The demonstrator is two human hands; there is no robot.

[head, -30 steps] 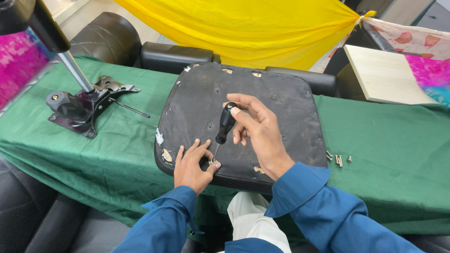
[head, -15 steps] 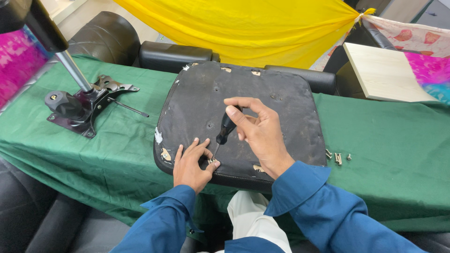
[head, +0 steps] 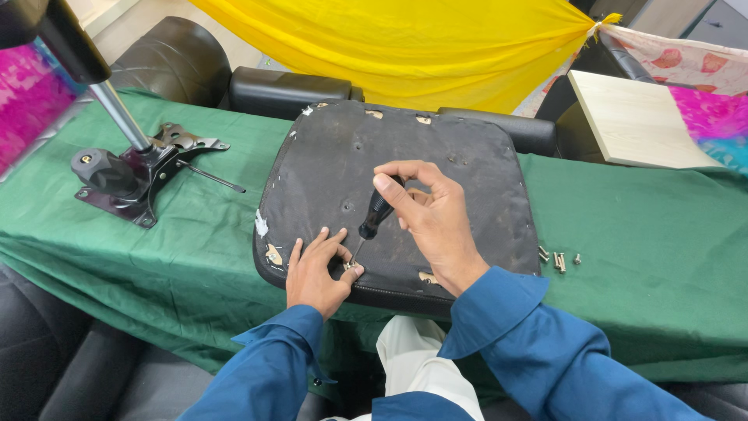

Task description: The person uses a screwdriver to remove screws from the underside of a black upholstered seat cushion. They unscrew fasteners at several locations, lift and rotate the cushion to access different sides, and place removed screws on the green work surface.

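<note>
Across the middle of the frame a green cloth [head: 639, 234] covers the table, its near edge hanging out of sight below the blue sleeves. At upper left a metal chair mechanism [head: 132, 175] with a shiny post stands on the cloth; the top of the post is cut off by the frame edge. On the cloth at centre lies a black seat pad [head: 452, 148], underside up, its near rim partly hidden by both hands. At upper right a pale wooden board [head: 635, 117] is cut off by the coloured cloths around it. The right hand [head: 432, 222], at centre, is closed around the black handle of a screwdriver [head: 374, 214]; the fingers wrap the top of the handle and hide it. The screwdriver slants down and to the left, its thin shaft ending at the pad's near edge. The left hand [head: 315, 273], lower and left of the right, lies half open on the pad, thumb and forefinger pinched around the screwdriver tip; what sits under the tip is too small to make out. At right, well apart from the hands, a few small screws [head: 559, 259] lie on the cloth.
</note>
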